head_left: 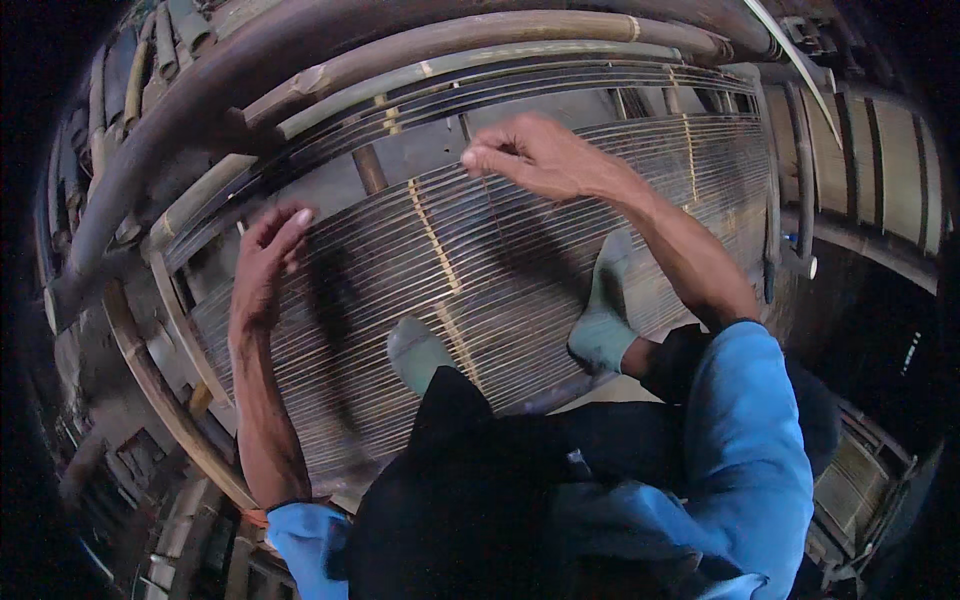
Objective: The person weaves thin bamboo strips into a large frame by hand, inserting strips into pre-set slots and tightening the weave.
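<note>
Stretched across in front of me is a panel of thin bamboo slats (580,250), spaced closely and crossed by pale bindings. My right hand (535,155) hovers over its far part, with thumb and index finger pinched together. A faint thin line runs down near that pinch, but what the fingers hold is too fine to make out. My left hand (270,250) is by the panel's left end, fingers curled toward the thumb; anything in it is hidden. Both my feet, in grey-green socks, rest on the slats, the right sock (605,310) farther out than the left sock (418,352).
Thick bamboo poles (460,35) cross the far side in a curve. A bamboo rail (165,385) runs along the left. Cut bamboo pieces (130,85) are piled at the far left. More slatted panels (885,160) stand at the right, near a pale strip (800,65).
</note>
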`<state>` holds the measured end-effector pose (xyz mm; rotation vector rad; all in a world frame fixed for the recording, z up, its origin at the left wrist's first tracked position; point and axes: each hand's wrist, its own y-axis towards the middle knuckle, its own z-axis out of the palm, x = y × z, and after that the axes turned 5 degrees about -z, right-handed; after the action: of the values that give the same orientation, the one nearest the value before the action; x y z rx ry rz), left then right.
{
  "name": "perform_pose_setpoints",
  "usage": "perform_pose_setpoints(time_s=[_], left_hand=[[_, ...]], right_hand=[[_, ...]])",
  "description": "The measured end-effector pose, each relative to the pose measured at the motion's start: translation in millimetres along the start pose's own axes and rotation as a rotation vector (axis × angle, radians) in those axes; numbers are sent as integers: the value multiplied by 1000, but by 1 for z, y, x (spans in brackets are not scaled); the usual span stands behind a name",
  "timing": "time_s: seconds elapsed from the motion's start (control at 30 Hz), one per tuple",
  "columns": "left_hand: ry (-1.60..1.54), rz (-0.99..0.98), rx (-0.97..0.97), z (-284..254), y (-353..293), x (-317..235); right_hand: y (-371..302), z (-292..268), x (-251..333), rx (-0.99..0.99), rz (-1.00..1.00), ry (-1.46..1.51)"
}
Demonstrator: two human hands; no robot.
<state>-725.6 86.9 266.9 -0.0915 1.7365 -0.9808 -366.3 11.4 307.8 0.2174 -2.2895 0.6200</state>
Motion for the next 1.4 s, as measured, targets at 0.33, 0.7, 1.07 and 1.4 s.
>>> perform_pose_setpoints(time_s=[0.33, 0.7, 1.07, 1.4], left_hand=[[-84, 139, 502, 123, 20, -66], [91, 27, -214, 3, 37, 11], [893, 458, -254, 193, 201, 46], [590, 612, -225, 189, 128, 12]], right_hand=[[-39, -36, 13, -260, -223, 105], [-22, -19, -76, -243, -71, 17], [64, 60, -122, -252, 237, -107], [13, 48, -87, -428, -4, -356]])
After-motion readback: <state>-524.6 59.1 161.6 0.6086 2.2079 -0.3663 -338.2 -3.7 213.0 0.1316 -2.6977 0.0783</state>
